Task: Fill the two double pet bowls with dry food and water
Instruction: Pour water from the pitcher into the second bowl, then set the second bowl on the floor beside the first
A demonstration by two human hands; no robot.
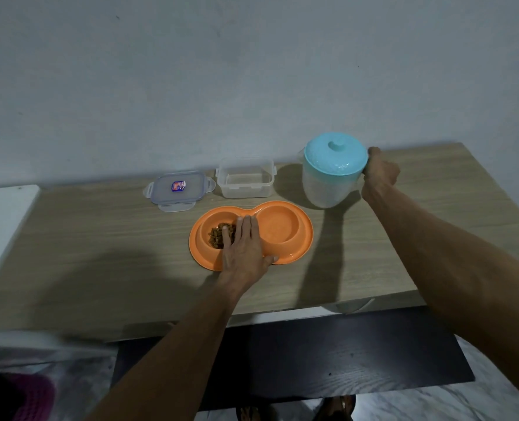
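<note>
An orange double pet bowl (285,229) lies on the wooden table (100,253). Its left well holds brown dry food (217,237); its right well looks empty. My left hand (246,247) rests flat on the bowl's middle and near rim, fingers spread, pressing it down. My right hand (379,174) is closed around the handle of a clear water jug (328,183) with a turquoise lid, standing at the back right. Only one double bowl is in view.
An empty clear food container (246,180) stands behind the bowl, its clip lid (179,191) lying to its left. A wall runs along the table's far edge. A white surface (0,226) adjoins the left end. A dark shelf (312,360) sits below the front edge.
</note>
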